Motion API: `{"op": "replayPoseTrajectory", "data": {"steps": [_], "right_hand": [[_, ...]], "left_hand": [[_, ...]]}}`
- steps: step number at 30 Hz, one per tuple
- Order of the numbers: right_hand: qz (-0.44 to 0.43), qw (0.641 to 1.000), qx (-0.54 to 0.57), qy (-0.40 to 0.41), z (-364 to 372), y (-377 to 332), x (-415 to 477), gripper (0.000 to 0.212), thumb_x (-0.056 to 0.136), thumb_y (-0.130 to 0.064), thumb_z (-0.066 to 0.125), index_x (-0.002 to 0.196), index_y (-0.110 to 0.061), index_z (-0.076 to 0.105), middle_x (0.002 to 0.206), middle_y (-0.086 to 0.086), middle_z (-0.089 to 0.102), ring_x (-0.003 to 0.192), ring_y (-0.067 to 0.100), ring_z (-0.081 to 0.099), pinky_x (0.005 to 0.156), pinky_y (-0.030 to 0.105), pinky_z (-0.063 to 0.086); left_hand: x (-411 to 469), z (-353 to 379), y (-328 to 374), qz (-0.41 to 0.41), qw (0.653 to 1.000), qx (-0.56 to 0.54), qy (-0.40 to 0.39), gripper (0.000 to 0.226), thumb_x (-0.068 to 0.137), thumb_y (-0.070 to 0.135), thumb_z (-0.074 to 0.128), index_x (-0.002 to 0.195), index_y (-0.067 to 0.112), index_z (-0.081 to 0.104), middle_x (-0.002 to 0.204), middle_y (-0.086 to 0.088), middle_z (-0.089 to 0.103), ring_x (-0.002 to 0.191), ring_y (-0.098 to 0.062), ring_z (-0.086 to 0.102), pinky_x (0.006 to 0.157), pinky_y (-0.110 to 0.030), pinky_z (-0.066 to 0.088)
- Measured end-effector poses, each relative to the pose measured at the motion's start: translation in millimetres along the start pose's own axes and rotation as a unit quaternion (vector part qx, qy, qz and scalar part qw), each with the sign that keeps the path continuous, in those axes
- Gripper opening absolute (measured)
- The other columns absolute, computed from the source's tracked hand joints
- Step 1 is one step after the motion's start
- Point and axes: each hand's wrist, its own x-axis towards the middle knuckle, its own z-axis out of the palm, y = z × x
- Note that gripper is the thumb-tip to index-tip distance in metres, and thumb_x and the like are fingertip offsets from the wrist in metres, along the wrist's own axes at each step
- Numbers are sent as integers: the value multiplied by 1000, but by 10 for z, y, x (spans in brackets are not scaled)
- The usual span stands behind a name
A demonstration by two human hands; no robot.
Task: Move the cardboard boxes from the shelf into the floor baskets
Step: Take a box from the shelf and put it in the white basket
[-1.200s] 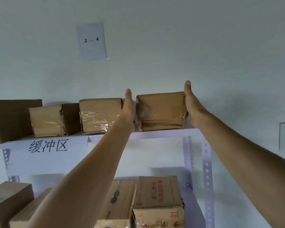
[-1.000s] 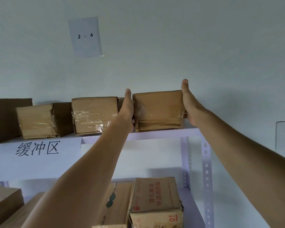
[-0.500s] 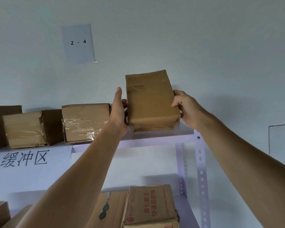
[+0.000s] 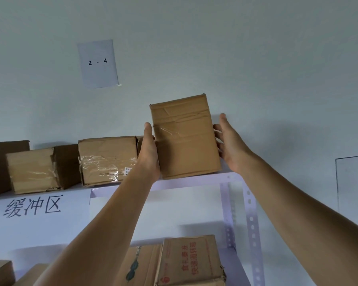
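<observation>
A taped brown cardboard box point(image 4: 184, 139) is tipped up on end above the right end of the white top shelf point(image 4: 194, 182), its lower edge at the shelf's front lip. My left hand point(image 4: 149, 153) grips its left side, thumb pointing up along the front edge. On the right side, my right hand point(image 4: 229, 145) holds it with fingers wrapped behind the edge. Still on the top shelf, left of my hands, sit a taped box point(image 4: 108, 159), another box point(image 4: 31, 172) and a dark one point(image 4: 0, 162). No floor basket is in view.
The lower shelf holds a printed carton point(image 4: 190, 263) and other boxes beside it. A perforated upright post point(image 4: 250, 223) stands at the shelf's right end. On the shelf front hangs a white sign point(image 4: 33, 207); a paper marked 2-4 point(image 4: 98, 64) is taped to the wall.
Both hands closed on the sides of the rightmost box, then tipped and lifted it from lying flat on the shelf to standing up toward me.
</observation>
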Motion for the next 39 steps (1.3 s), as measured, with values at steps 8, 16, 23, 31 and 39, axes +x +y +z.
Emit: {"op": "replayPoseTrajectory", "data": {"steps": [8, 16, 23, 31, 39], "right_hand": [[58, 996, -70, 21, 36, -131, -11, 95, 96, -86, 13, 117, -19, 76, 90, -2, 77, 89, 19, 68, 80, 32, 51], [-8, 1000, 19, 19, 25, -166, -25, 73, 101, -79, 8, 100, -37, 68, 112, -14, 75, 112, 4, 64, 109, 43, 42], [-1, 998, 48, 30, -55, -4, -17, 75, 102, -77, 13, 108, -26, 67, 103, -4, 83, 91, 7, 78, 91, 39, 56], [28, 999, 23, 33, -32, -81, -119, 72, 103, -77, 18, 87, -19, 58, 59, 0, 54, 47, 15, 47, 47, 24, 39], [60, 997, 20, 31, 33, -84, -267, 80, 102, -79, 21, 116, -28, 80, 134, 9, 74, 133, 32, 64, 120, 53, 44]], "left_hand": [[-40, 16, 91, -26, 998, 56, 32, 81, 99, 86, 33, 107, 17, 74, 90, 4, 68, 77, -15, 64, 50, -22, 55], [80, 2, 93, 64, 998, 10, 9, 80, 101, 84, 34, 127, 21, 76, 125, 3, 80, 119, -16, 71, 97, -40, 55], [62, -6, 19, 91, 996, 18, -10, 78, 107, 77, 30, 133, 20, 77, 129, 1, 80, 128, -16, 71, 119, -42, 49], [-86, -131, -69, 86, 995, 28, -44, 60, 108, 73, 37, 129, 37, 80, 128, 7, 80, 135, -21, 68, 112, -39, 45], [-163, -199, -8, 67, 994, 40, -76, 73, 113, 67, 25, 133, 20, 77, 120, -3, 83, 112, -23, 78, 101, -44, 60]]}}
